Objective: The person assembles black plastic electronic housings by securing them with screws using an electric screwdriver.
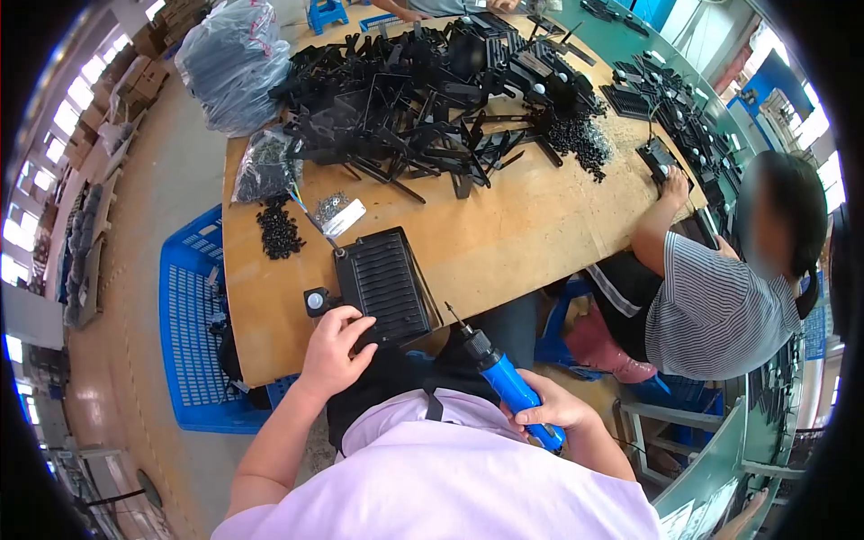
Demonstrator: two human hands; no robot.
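A black floodlight housing (385, 283) with long cooling fins lies at the table's near edge, directly in front of me. Its small sensor head (315, 301), with a pale round lens, sticks out on the left. My left hand (337, 351) is at the housing's lower left corner, thumb and fingers apart, fingertips right by the fins. In my right hand (556, 407) is a blue electric screwdriver (511, 382), its bit pointing up and left, close to the housing's right side. A short cable (315, 220) rises from the housing's upper left.
Black brackets (396, 99) are heaped across the table, with black screws (279, 229) and silver washers (333, 205) nearer me. A blue crate (191, 360) stands at left. To the right, a co-worker (720, 306) handles another lamp (660, 157).
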